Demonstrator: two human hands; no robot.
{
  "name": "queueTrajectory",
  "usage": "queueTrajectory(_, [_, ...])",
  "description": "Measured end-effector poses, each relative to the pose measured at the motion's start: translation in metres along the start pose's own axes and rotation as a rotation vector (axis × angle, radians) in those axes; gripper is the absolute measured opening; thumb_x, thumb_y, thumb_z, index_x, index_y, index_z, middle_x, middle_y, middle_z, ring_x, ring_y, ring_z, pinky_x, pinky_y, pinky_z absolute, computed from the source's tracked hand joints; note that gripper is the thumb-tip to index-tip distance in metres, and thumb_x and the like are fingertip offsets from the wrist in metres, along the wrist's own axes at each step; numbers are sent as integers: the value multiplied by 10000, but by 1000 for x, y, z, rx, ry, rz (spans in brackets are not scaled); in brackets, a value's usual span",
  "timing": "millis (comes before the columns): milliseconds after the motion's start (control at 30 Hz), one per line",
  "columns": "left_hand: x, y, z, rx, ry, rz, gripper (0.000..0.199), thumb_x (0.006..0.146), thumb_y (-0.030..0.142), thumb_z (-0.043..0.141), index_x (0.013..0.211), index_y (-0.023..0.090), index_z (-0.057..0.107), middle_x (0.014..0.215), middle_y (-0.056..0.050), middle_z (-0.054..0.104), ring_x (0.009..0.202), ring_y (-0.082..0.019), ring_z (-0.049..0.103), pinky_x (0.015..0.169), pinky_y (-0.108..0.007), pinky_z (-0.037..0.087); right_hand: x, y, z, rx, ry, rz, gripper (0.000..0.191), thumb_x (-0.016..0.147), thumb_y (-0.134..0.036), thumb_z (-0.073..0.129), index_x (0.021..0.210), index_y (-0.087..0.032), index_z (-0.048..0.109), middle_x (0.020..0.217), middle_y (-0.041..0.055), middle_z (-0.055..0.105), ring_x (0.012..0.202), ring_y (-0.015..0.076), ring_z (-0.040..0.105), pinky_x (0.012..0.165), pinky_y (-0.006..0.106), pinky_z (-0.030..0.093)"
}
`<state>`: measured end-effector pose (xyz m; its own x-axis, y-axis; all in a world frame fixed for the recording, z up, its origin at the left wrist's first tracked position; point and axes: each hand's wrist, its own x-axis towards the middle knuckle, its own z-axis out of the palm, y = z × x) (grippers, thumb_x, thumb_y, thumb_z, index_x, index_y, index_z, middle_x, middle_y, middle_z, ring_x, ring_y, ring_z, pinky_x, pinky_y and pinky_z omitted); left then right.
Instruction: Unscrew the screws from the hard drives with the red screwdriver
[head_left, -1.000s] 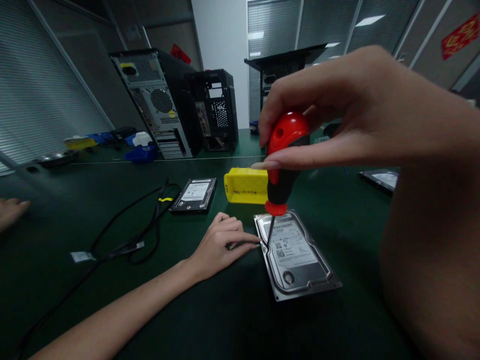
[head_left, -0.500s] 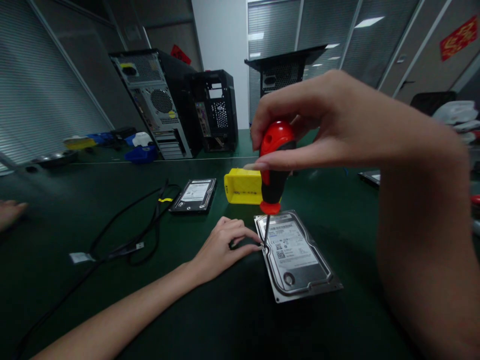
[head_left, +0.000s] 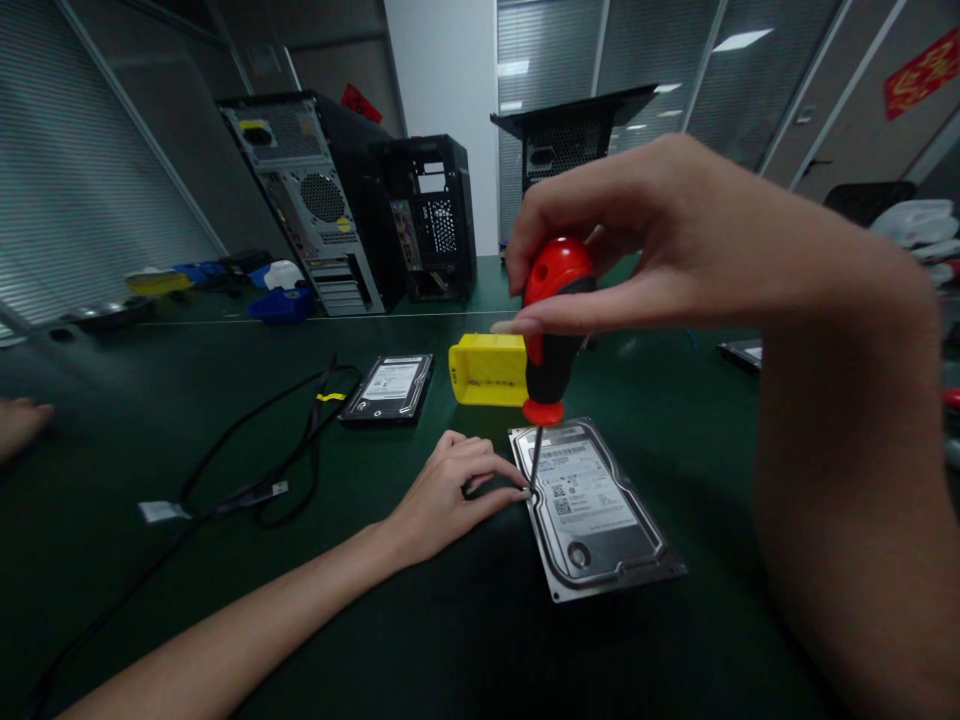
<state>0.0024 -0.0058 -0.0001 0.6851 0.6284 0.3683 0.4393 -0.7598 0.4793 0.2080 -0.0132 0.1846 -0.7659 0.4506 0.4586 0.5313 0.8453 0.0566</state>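
Observation:
A silver hard drive point(head_left: 592, 510) with a white label lies flat on the dark green table. My right hand point(head_left: 637, 240) grips the red and black handle of a screwdriver point(head_left: 559, 330) from above. The shaft points down, slightly tilted, with its tip at the drive's left edge. At that same spot my left hand point(head_left: 465, 490) has its thumb and forefinger closed in a pinch beside the tip. Whatever lies between these fingertips is too small to make out. Just behind the drive a yellow bin point(head_left: 489, 370) rests on its side, with small dark bits in it.
A second hard drive point(head_left: 388, 388) lies to the left, near a black cable point(head_left: 307, 450) with a USB plug. Computer cases point(head_left: 300, 200) stand at the back, beside a blue bin point(head_left: 281, 305). Another person's hand point(head_left: 22, 425) rests at the far left edge.
The screwdriver and both hands have shifted very slightly to the right. The tip stays at the drive's left edge, and the grips look the same.

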Motion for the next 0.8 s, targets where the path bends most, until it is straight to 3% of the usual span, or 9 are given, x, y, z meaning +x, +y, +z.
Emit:
queueTrajectory(333, [3,5,10,51,101,40,142,793,329,683,809,188,668,646,39,540,635,-123,488,704,-286,290,1,0,0,-13,-3,23,381,808,-537,505,883,-180,615,862,21,610,751,121,578,615,236,477])
queueTrajectory(800, [5,0,0,-77,-51,-76,160,797,344,668,875,205,665,656,51,479,643,-118,465,706,-259,295,1,1,0,-52,9,-12,374,815,-541,491,862,-187,602,828,1,586,730,110,569,588,238,478])
